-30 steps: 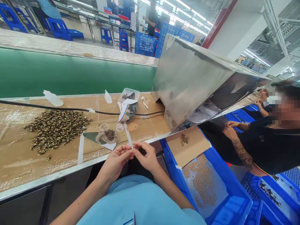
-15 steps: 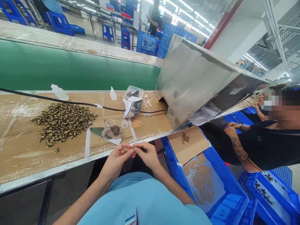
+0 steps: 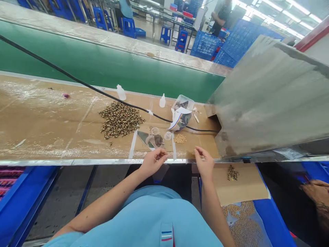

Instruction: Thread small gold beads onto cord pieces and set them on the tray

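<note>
My left hand (image 3: 153,162) is at the bench's front edge, thumb and fingers pinched together; whatever they hold is too small to make out. Just beyond it lies a crumpled grey-brown cloth (image 3: 156,140) on a camouflage-patterned piece. My right hand (image 3: 205,162) is apart from it, farther right over the edge, fingers curled in, with something tiny and pale perhaps between them. Between and beyond the hands is a small pile of tan beads (image 3: 180,138), beside a small clear cup (image 3: 168,136). To the left spreads a large heap of dark-and-cream small pieces (image 3: 120,119).
A black cable (image 3: 77,79) crosses the bench. Two white squeeze bottles (image 3: 121,92) and a clear tub (image 3: 189,102) stand behind. A large metal housing (image 3: 267,103) borders the right. Below it, cardboard (image 3: 241,187) carries dark pieces. Another person's hands (image 3: 317,190) are at far right.
My hands have come apart: they were fingertip to fingertip, and now the right hand is off to the right. The view has turned, shifting the bench scene rightward.
</note>
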`<move>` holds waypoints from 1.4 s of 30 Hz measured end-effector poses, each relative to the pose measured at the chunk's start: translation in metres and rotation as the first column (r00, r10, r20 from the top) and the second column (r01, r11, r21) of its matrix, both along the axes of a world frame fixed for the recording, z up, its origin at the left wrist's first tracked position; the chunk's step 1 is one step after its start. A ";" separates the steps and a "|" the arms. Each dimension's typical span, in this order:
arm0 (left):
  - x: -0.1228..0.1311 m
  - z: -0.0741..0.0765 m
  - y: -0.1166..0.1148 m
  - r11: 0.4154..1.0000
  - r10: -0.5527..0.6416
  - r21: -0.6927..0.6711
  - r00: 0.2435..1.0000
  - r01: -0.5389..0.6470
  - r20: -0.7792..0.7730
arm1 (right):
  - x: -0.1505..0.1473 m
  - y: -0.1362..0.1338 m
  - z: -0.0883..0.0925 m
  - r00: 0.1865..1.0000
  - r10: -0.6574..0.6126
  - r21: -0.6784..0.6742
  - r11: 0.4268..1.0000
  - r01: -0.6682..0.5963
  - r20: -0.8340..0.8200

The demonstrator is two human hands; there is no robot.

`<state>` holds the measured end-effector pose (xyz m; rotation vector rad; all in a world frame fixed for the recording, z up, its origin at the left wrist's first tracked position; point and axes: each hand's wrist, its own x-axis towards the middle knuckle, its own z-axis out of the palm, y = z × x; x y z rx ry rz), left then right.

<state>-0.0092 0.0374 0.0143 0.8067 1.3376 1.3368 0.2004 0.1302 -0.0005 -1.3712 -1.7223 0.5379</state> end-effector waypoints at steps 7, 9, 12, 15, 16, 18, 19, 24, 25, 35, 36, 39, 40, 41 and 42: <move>-0.010 -0.011 0.005 0.997 -0.021 0.066 0.980 0.034 -0.197 | 0.022 0.047 -0.014 0.992 -0.095 0.036 0.995 0.092 0.084; -0.010 -0.010 0.005 0.997 -0.030 0.061 0.978 0.043 -0.207 | 0.021 0.052 -0.018 0.992 -0.087 0.039 0.996 0.083 0.096; -0.010 -0.008 0.005 0.997 -0.027 0.059 0.974 0.042 -0.225 | 0.017 0.057 -0.021 0.991 -0.091 0.052 0.995 0.087 0.095; -0.011 -0.007 0.006 0.998 -0.028 0.043 0.976 0.038 -0.215 | 0.016 0.057 -0.021 0.988 -0.122 0.086 0.990 0.114 0.095; -0.011 -0.007 0.006 0.999 -0.026 0.036 0.979 0.034 -0.203 | 0.016 0.057 -0.021 0.985 -0.139 0.113 0.985 0.127 0.104; -0.011 -0.007 0.006 0.999 -0.027 0.032 0.980 0.034 -0.198 | 0.016 0.055 -0.019 0.975 -0.173 0.194 0.970 0.145 0.139; -0.011 -0.007 0.006 0.999 -0.029 0.036 0.977 0.038 -0.210 | 0.015 0.054 -0.018 0.970 -0.181 0.239 0.961 0.139 0.163; -0.012 -0.010 0.005 0.992 -0.060 0.083 0.928 0.097 -0.368 | -0.002 0.043 -0.010 0.971 -0.025 0.293 0.955 -0.048 0.239; -0.013 -0.011 0.005 0.989 -0.066 0.096 0.911 0.114 -0.407 | -0.007 0.041 -0.009 0.968 0.036 0.270 0.957 -0.105 0.247; -0.012 -0.025 0.007 0.912 0.109 0.371 0.767 0.177 -0.633 | -0.023 0.046 -0.011 0.916 0.198 0.126 0.959 -0.255 0.348; -0.012 -0.024 0.006 0.908 0.115 0.378 0.758 0.183 -0.642 | -0.023 0.047 -0.012 0.913 0.204 0.113 0.960 -0.257 0.352; -0.013 -0.022 0.006 0.904 0.114 0.377 0.738 0.200 -0.665 | -0.023 0.048 -0.013 0.901 0.200 0.086 0.964 -0.251 0.386; -0.013 -0.021 0.007 0.904 0.113 0.376 0.736 0.202 -0.668 | -0.024 0.048 -0.014 0.893 0.198 0.083 0.964 -0.252 0.405; -0.013 -0.021 0.007 0.903 0.113 0.378 0.734 0.205 -0.669 | -0.024 0.049 -0.015 0.882 0.196 0.083 0.964 -0.254 0.429; -0.013 -0.021 0.007 0.902 0.115 0.379 0.733 0.206 -0.670 | -0.025 0.049 -0.015 0.869 0.190 0.085 0.963 -0.255 0.457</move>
